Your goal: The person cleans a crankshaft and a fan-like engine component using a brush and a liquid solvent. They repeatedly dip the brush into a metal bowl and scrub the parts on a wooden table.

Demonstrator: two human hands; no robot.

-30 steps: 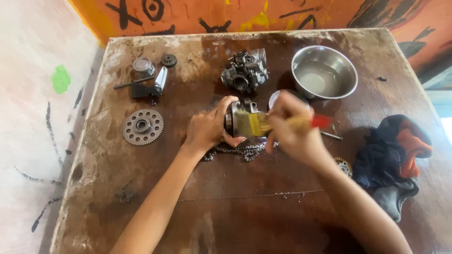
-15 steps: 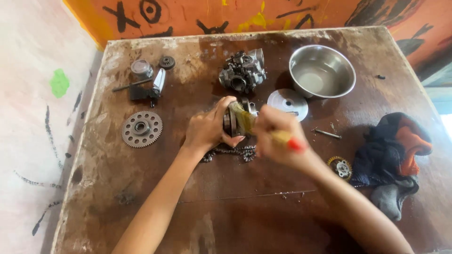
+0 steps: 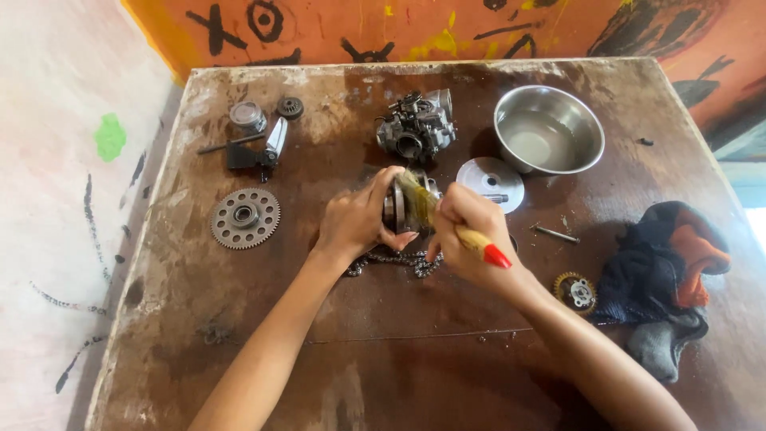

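Note:
My left hand [image 3: 357,217] grips a round metal engine part [image 3: 396,206] standing on edge at the middle of the brown table [image 3: 239,335]. My right hand [image 3: 471,231] holds a paintbrush [image 3: 447,219] with a wooden handle and red tip; its bristles lie against the top of the engine part. A metal chain [image 3: 395,260] lies on the table just under both hands.
A carburettor [image 3: 415,126], steel bowl [image 3: 549,129] and round metal cover [image 3: 495,182] sit behind my hands. At left lie a large sprocket [image 3: 245,217], a dark bracket [image 3: 255,152] and two small round parts. A small gear [image 3: 576,290], bolt [image 3: 556,234] and rags [image 3: 678,271] lie right.
The brush has swung from lying flat across the part to pointing its bristles up and away, handle tip now toward me. My right hand shifted left, uncovering the round cover. Left hand unmoved.

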